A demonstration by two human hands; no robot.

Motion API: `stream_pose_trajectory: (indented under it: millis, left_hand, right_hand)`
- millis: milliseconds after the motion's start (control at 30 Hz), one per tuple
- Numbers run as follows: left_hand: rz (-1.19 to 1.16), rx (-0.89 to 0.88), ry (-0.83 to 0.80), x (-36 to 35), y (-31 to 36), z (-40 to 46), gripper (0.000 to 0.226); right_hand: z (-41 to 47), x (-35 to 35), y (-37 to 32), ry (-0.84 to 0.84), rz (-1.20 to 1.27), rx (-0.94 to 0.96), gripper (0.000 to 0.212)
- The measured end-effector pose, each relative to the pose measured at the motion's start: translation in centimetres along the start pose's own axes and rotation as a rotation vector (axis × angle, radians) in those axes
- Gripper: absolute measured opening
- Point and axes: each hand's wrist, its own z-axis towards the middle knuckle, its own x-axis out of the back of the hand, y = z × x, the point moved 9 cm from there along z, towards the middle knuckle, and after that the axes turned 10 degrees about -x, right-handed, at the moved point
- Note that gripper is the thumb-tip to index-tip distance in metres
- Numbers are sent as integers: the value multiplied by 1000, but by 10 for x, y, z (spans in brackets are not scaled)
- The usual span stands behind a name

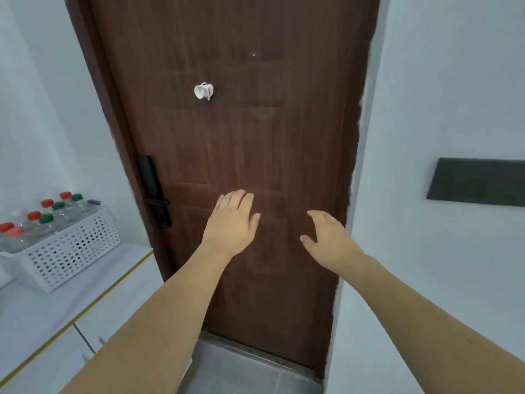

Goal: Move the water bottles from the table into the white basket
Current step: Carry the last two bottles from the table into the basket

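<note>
Brown door (255, 137) ahead; left hand (231, 221) and right hand (326, 237) hover empty, fingers relaxed; water bottles (42, 217) fill the white basket (71, 251) on the table (42, 308).

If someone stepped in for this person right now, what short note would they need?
Left hand: open, holding nothing, raised in front of the brown door.
Right hand: open, holding nothing, beside it.
Water bottles: red and green caps, standing in the white basket on the white counter, at the left.
Done: no bottles show outside the basket.
Left: check the part of the counter out of view for stragglers.
</note>
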Motion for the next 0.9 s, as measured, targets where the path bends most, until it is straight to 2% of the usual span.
stream_pose_trajectory:
  millis: [333,600,733,900]
  left_hand:
    - [-78,58,-58,-9,120,-4,53]
    - [-63,92,-10,20,252,-13,51]
    - [-84,67,-35,16,319,-18,49]
    - [-88,54,-84,3,370,-13,50]
  right_hand:
    - [-57,53,104,-6,-5,-85,61]
    - [-117,120,217,-48,-20,-57,60]
    - [-136,139,264,-89,-19,-74,61]
    - [-152,161,306,-82,-1,-89,61]
